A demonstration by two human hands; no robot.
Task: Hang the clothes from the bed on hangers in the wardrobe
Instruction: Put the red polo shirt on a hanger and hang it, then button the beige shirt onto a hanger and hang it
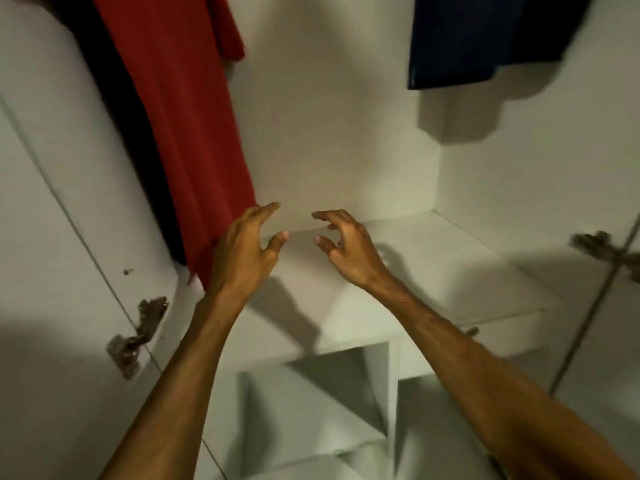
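Red garment (180,133): soft, light, probably limp; best gripped at the shoulders.
Left hand (242,252): empty, relaxed, just beside the red garment's hem.
Right hand (349,252): empty, loosely curled, farther off.

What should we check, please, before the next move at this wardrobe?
1. Left hand free: ok, it holds nothing.
2. Right hand free: ok, it holds nothing.
3. Red garment hung: ok, it hangs at the left; its hanger is out of view.
4. Blue garment hung: ok, it hangs at the right.
5. Room between the two: ok, bare back wall shows there.
6. Clothes left on the bed: cannot tell, the bed is not in view.
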